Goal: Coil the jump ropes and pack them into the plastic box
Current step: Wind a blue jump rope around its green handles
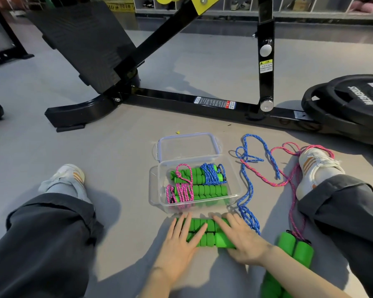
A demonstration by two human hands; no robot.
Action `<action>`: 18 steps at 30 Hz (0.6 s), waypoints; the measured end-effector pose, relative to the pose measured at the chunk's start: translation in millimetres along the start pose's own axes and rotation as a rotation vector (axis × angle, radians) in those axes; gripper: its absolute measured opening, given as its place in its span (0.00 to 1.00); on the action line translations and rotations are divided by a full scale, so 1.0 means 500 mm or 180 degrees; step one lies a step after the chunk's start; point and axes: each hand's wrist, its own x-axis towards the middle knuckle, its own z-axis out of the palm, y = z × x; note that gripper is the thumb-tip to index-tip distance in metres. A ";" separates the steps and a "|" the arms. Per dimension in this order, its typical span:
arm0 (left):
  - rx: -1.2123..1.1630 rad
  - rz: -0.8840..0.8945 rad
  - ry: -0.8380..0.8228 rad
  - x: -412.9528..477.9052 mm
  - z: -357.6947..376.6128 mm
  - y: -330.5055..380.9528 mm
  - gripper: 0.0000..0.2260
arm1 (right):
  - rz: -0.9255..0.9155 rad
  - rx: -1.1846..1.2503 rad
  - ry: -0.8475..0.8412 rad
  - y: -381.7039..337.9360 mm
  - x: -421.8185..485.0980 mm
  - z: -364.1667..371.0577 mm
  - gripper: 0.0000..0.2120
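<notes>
Head view: a person sits on a grey floor with legs spread, dark trousers and white shoes to either side. Between the legs, near the body, a pair of green ribbed foam jump-rope handles lies side by side on the floor. The left hand lies flat on the pair's left end, fingers straight and spread, curled round nothing. The right hand lies flat on the right end in the same way, fingers extended. A loose blue braided rope trails away from that right end, winding far and right across the floor. A loose pink braided rope crosses it and runs past the right shoe down to a second pair of green foam handles near the right leg.

Just beyond the hands stands a clear rectangular plastic box, open. Inside are green handles wound with pink rope on the left and blue rope on the far right. Its clear lid lies flat just beyond it. Farther off stand a black gym machine frame and black weight plates at right.
</notes>
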 end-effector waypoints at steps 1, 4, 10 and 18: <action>0.0030 0.0074 0.0014 0.001 -0.007 0.004 0.36 | 0.0003 0.0025 0.0072 0.002 -0.007 -0.001 0.41; 0.0084 0.0227 0.0298 0.010 -0.035 0.010 0.47 | -0.0062 0.0024 0.0352 0.002 -0.028 -0.015 0.41; 0.0246 0.0219 0.0362 0.028 -0.144 -0.019 0.68 | -0.0233 -0.0003 0.1028 -0.021 -0.035 -0.072 0.43; 0.0797 0.0263 0.0851 0.047 -0.274 -0.075 0.62 | -0.0223 0.0067 0.1676 -0.075 -0.029 -0.191 0.38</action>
